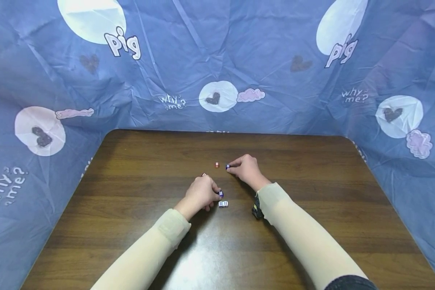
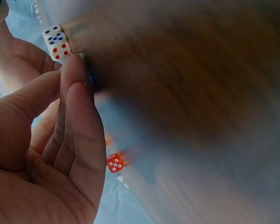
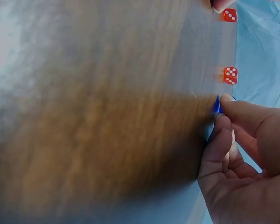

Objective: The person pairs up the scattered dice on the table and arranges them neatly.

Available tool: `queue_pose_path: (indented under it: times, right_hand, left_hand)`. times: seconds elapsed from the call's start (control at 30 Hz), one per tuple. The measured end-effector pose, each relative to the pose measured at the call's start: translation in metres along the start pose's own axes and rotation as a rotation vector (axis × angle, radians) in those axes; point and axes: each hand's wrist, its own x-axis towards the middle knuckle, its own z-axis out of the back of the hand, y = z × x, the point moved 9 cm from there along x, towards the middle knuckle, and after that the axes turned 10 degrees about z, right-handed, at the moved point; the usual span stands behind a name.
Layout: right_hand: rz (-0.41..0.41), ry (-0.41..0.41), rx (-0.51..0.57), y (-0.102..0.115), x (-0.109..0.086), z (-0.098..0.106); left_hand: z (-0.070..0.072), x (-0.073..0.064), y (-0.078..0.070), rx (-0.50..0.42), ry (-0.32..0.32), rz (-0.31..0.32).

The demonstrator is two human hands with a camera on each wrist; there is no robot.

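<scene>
Near the middle of the table my left hand (image 1: 201, 192) pinches a blue die (image 1: 220, 193) between thumb and fingers; in the left wrist view the fingers hide most of it. Just in front of it two white dice (image 1: 223, 204) sit side by side, showing blue and red pips (image 2: 57, 44). Farther back, the thumb and fingertips of my right hand (image 1: 247, 169) pinch another blue die (image 1: 228, 166), a sliver of which shows in the right wrist view. A red die (image 1: 217, 164) lies just left of it. A second red die (image 1: 204, 175) peeks out behind my left hand.
The brown wooden table (image 1: 112, 225) has rounded far corners. A blue printed cloth (image 1: 217, 48) hangs behind it and along both sides. A dark strap with a small device (image 1: 256, 208) is on the right wrist, below the pale sleeve (image 1: 304, 233).
</scene>
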Motion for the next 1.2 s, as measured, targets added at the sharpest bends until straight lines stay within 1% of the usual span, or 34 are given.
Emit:
queue_pose_path:
  times: [0.17,0.37,0.47,0.7,0.93,1.07,1.2]
  right_hand:
    - [0.003,0.002,0.021,-0.001,-0.003,0.001]
    - [0.010,0.016,0.047,-0.002,-0.012,0.004]
    - [0.022,0.027,0.050,-0.002,-0.018,0.004]
    - [0.071,0.061,0.012,0.001,-0.036,0.001]
    - [0.074,0.084,0.013,0.005,-0.053,-0.003]
    - [0.099,0.095,0.014,0.009,-0.061,-0.006]
    - [0.154,0.095,0.010,0.017,-0.067,-0.006]
  left_hand:
    - [-0.001,0.002,0.001,0.000,0.003,-0.002]
    - [0.000,0.002,-0.001,0.001,0.000,-0.006]
    - [0.001,0.001,-0.001,0.000,-0.002,-0.005]
    - [0.000,-0.001,-0.002,-0.001,0.002,-0.004]
    - [0.000,-0.001,-0.002,0.000,0.003,0.003]
    - [-0.001,-0.001,-0.002,0.000,-0.002,0.005]
    - [0.000,-0.002,-0.003,0.001,-0.016,-0.010]
